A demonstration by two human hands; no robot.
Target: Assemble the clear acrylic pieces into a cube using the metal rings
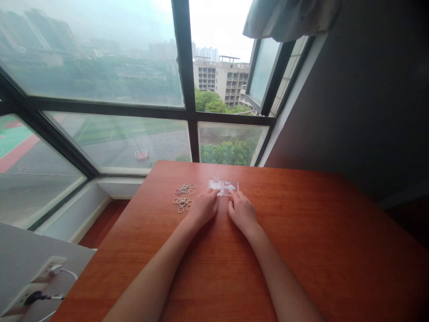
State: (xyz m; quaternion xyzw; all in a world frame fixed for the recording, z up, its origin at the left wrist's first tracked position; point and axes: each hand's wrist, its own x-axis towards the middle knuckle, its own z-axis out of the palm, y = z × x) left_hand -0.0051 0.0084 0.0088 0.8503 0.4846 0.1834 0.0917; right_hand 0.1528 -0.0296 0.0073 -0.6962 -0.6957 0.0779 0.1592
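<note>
A small clear plastic case with whitish patches lies flat on the table, and small clear bits show at its far left edge. Its exact kind is hard to make out. My left hand is at the case's near left corner, its fingers curled together against it. At the near right side, my right hand has its thumb and fingers closed on the edge. My fingers hide part of the near edge. Left of my left hand lie several pale rings in two loose groups, some overlapping.
The reddish-brown wooden table runs up to the dark-framed window, with one pane open at the right. A dark wall stands on the right. Plugs sit in wall sockets at lower left, below the table's left edge.
</note>
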